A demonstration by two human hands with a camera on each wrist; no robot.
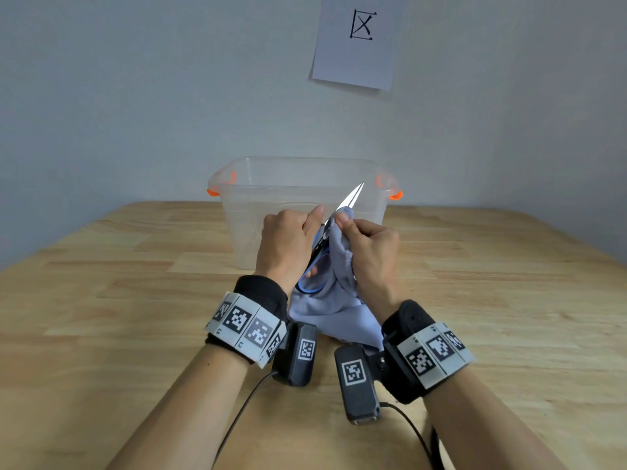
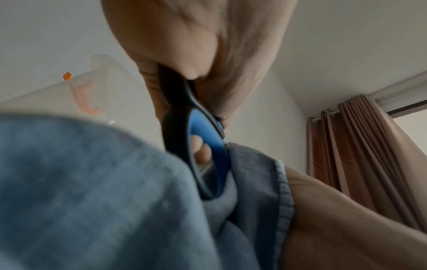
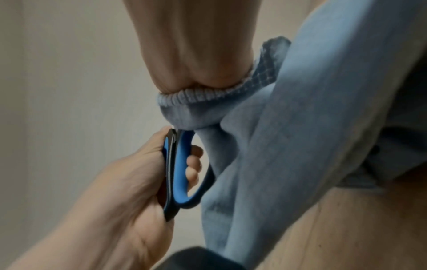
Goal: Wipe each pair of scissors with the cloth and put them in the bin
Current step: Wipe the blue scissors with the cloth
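Scissors [image 1: 342, 208] in cloth [image 1: 334, 300], bin [image 1: 237, 212] behind

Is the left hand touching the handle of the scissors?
Touching. The right wrist view shows the left hand gripping the scissors, fingers through the blue handle loop.

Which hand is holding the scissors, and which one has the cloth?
The left hand grips the scissors by the handle; the right hand pinches the cloth around the blades.

Wooden table [image 1: 135, 300] — clear plastic bin [image 1: 244, 215] with orange latches stands at far edge.
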